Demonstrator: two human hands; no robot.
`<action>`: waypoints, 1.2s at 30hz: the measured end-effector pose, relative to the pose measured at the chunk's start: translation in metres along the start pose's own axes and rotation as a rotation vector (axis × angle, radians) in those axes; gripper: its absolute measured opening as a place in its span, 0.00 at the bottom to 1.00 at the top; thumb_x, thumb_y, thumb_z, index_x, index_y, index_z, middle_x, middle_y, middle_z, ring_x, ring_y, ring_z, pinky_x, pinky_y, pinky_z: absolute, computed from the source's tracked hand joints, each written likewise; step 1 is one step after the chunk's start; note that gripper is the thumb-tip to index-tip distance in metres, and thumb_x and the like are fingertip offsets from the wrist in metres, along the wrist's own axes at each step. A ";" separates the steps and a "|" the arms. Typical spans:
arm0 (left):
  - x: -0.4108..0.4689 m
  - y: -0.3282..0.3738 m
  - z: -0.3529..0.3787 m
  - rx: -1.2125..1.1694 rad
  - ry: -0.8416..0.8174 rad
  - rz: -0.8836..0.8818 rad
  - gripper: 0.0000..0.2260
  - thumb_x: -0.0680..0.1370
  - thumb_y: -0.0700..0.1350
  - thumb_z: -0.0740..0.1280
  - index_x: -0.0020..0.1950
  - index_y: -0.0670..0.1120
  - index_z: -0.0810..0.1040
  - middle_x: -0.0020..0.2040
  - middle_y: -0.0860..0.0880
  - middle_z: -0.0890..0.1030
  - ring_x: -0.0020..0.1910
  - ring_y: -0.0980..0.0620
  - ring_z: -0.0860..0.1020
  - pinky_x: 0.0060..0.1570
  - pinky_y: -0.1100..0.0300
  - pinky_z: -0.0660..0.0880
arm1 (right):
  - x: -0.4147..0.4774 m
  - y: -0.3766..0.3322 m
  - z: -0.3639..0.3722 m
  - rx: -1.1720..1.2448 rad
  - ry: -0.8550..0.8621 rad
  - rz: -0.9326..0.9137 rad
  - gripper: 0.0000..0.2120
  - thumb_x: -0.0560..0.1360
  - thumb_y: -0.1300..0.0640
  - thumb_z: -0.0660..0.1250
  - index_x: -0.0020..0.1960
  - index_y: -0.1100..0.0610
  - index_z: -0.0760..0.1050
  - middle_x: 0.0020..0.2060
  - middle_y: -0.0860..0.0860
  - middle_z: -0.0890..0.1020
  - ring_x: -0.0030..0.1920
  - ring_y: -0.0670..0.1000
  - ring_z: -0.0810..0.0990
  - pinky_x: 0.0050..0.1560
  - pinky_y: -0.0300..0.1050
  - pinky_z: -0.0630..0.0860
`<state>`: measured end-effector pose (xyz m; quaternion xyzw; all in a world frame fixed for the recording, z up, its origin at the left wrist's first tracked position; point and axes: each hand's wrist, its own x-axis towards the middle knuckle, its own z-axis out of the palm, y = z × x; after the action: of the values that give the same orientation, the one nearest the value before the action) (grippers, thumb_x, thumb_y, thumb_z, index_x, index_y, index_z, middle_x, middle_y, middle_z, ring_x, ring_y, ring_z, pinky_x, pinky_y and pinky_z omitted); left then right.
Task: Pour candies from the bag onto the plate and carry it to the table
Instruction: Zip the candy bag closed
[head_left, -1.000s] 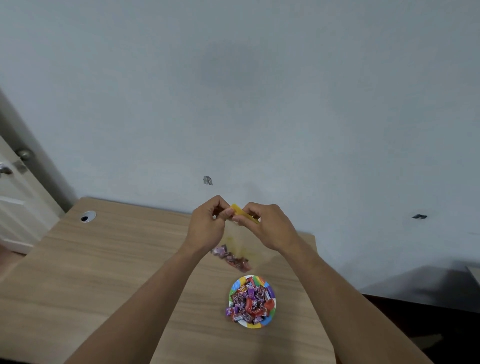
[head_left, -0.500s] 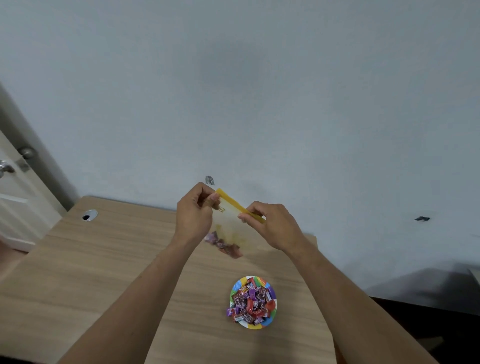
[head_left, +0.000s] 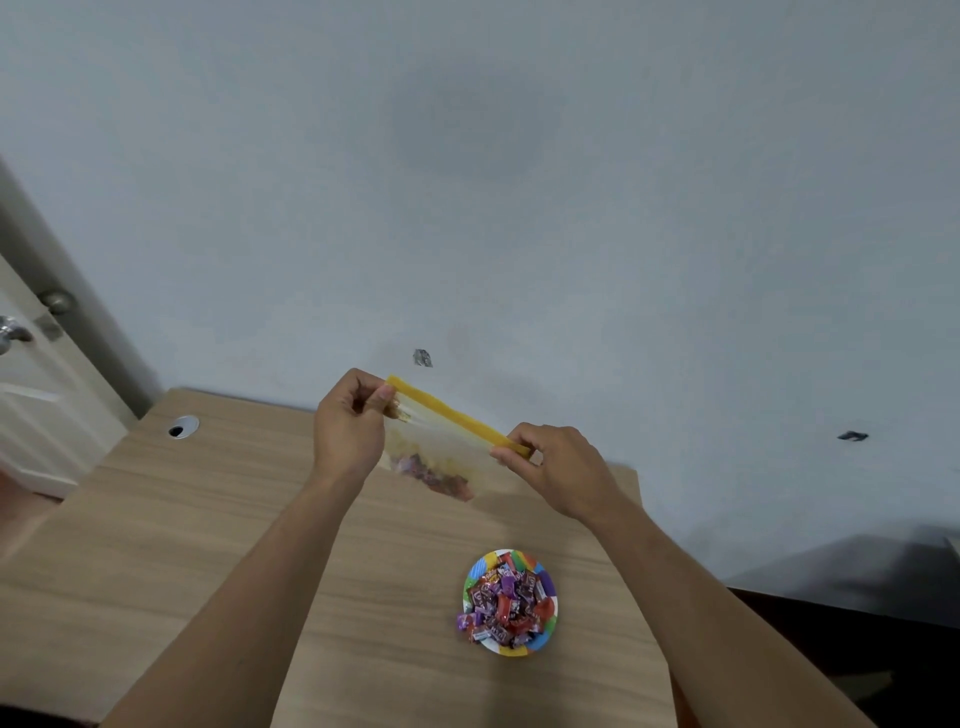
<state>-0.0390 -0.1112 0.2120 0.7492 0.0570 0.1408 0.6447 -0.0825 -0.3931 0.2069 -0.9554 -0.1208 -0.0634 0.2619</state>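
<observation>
A clear plastic bag (head_left: 444, 449) with a yellow zip strip along its top hangs above the wooden table (head_left: 156, 545). My left hand (head_left: 348, 428) pinches the strip's left end and my right hand (head_left: 553, 467) pinches its right end, so the strip is stretched between them. A few purple and red candies lie in the bag's bottom. Nearer to me, a small plate (head_left: 511, 649) with a multicoloured rim stands on the table, heaped with wrapped candies (head_left: 506, 600). A couple of candies hang over its left rim.
A round cable hole (head_left: 183, 427) sits in the table's far left corner. A white door (head_left: 31, 395) with a metal handle stands at the left. A pale wall runs behind the table. Dark floor lies past the table's right edge.
My hands have moved apart along the yellow strip, the left going left and up, the right going right. The bag now hangs spread wide between them. The plate has not moved.
</observation>
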 end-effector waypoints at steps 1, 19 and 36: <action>0.000 -0.003 -0.002 -0.005 0.004 -0.007 0.09 0.84 0.39 0.69 0.43 0.43 0.79 0.38 0.42 0.85 0.36 0.58 0.82 0.44 0.67 0.78 | -0.001 0.000 0.001 -0.002 -0.007 0.000 0.19 0.81 0.31 0.64 0.47 0.46 0.81 0.39 0.45 0.85 0.40 0.47 0.82 0.42 0.53 0.81; -0.020 -0.077 -0.036 0.039 0.001 -0.218 0.11 0.84 0.38 0.70 0.42 0.47 0.81 0.36 0.45 0.84 0.38 0.48 0.81 0.51 0.51 0.78 | -0.007 0.004 0.061 -0.155 -0.187 -0.044 0.22 0.83 0.33 0.62 0.44 0.50 0.67 0.38 0.44 0.73 0.42 0.54 0.77 0.40 0.48 0.65; -0.055 -0.177 -0.114 0.091 0.069 -0.636 0.10 0.84 0.44 0.72 0.55 0.37 0.87 0.48 0.41 0.85 0.51 0.48 0.79 0.59 0.47 0.78 | -0.022 -0.026 0.195 0.043 -0.487 0.194 0.12 0.85 0.51 0.67 0.55 0.59 0.82 0.53 0.57 0.86 0.55 0.61 0.83 0.52 0.54 0.76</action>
<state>-0.1066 0.0107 0.0458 0.7166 0.3163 -0.0449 0.6200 -0.0994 -0.2752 0.0493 -0.9438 -0.0894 0.1966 0.2502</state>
